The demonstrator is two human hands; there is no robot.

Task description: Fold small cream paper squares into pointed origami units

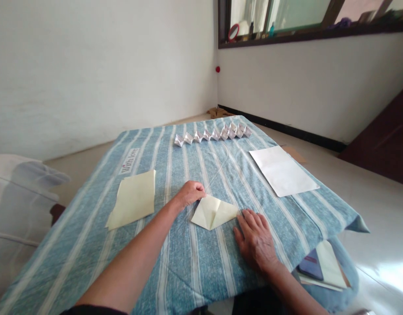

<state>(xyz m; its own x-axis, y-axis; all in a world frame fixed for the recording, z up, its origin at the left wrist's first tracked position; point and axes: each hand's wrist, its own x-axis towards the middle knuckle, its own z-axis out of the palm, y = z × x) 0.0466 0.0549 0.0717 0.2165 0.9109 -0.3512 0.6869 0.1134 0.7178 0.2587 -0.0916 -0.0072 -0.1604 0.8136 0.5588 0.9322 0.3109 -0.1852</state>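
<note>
Mid-fold: the paper (214,212) lies at the centre of the table (188,267). The left hand (190,193), fingers curled together, presses its 11 o'clock corner. The right hand (255,239), flat and spread, steadies the 3 o'clock tip. The next crease likely needs aligned edges and firm pressing.

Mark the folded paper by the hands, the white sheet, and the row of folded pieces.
folded paper (214,213): head view, centre of its top face.
white sheet (282,170): head view, middle of the sheet.
row of folded pieces (213,134): head view, middle piece.
</note>
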